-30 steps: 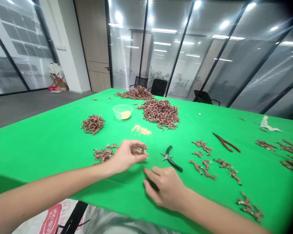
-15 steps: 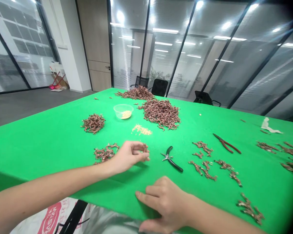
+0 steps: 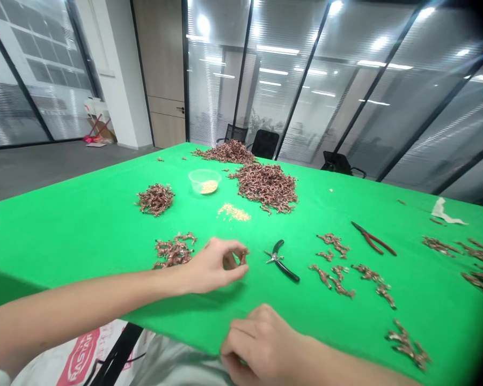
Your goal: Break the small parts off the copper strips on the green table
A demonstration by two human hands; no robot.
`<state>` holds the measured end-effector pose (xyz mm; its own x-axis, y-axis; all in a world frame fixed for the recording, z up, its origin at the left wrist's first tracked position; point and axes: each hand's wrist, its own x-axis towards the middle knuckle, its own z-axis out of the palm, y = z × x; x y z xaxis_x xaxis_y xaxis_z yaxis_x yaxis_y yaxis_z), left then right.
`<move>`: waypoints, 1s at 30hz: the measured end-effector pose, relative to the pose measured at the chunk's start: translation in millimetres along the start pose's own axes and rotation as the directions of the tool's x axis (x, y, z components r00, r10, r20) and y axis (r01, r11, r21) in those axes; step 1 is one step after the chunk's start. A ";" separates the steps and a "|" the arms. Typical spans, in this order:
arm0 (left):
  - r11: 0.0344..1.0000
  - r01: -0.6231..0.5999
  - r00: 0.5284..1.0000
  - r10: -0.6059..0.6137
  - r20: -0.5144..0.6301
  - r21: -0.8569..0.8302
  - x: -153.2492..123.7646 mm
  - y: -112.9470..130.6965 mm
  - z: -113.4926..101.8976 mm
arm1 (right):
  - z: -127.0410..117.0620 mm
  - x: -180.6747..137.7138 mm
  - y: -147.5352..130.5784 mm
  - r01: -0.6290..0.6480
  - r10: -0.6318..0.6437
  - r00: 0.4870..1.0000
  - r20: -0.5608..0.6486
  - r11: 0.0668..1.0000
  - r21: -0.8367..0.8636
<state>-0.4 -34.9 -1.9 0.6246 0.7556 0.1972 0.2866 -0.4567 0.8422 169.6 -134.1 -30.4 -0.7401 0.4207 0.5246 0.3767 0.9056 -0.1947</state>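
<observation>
Between thumb and fingertips my left hand [image 3: 219,265] pinches a small copper-brown figurine [image 3: 243,258], upright above the green cloth. Beneath and behind that wrist lies a loose cluster of similar brown figurines [image 3: 173,252]. My right hand [image 3: 261,343] is curled at the near edge of the table, its fingers bent inward; whatever they may hold is hidden. Black-handled pliers [image 3: 282,261] lie with handles spread, just right of my left hand. Farther back, a scatter of small pale-gold bits [image 3: 234,212] sits on the cloth.
A clear bowl [image 3: 205,182] holds more pale-gold bits. Large heaps of brown figurines [image 3: 268,187] stand at the back, with a smaller heap [image 3: 155,199] at left. Red-handled pliers [image 3: 373,238], joined figurine pieces [image 3: 340,273] and white tissue [image 3: 446,212] lie to the right.
My right hand has drawn back toward the table edge, its outstretched forefinger now curled in. My left hand still pinches the figurine, with the fingers turned slightly.
</observation>
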 end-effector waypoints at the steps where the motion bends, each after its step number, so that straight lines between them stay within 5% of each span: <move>1: 1.000 -0.008 1.000 0.008 -0.001 0.010 -0.3 -0.1 0.0 | -2.1 1.4 0.9 -0.058 0.056 0.998 0.021 0.994 0.097; 5: 1.000 0.008 1.000 -0.008 -0.020 0.012 -1.2 1.5 -1.3 | -15.2 7.8 5.5 -0.337 0.308 0.941 0.137 0.837 0.431; 9: 0.991 0.060 0.998 -0.062 -0.014 -0.117 -0.5 4.7 -4.7 | -23.1 11.4 15.6 -0.600 0.617 0.760 0.203 0.549 0.582; 13: 0.999 -0.026 0.999 0.025 -0.028 -0.039 -2.9 6.5 -7.4 | -23.8 15.1 30.6 -0.617 0.773 0.597 0.215 0.271 0.739; 17: 0.976 -0.211 0.977 0.212 -0.011 0.057 -11.1 8.5 -6.0 | -25.9 19.7 39.4 -0.555 0.834 0.498 0.236 0.098 0.826; 21: 0.919 -0.347 0.926 0.367 -0.086 0.187 -16.1 8.7 0.2 | -27.9 21.0 38.6 -0.488 0.847 0.474 0.241 0.025 0.872; 30: 0.858 -0.377 0.888 0.442 -0.126 0.348 -12.3 0.7 3.7 | -27.9 20.1 35.2 -0.461 0.799 0.549 0.245 0.045 0.886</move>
<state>-5.1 -46.3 -5.6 0.5895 0.5288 0.6106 0.2629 -0.8404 0.4740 183.5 -95.3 -3.6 -0.2413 0.9679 -0.0705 -0.1358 -0.1056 -0.9851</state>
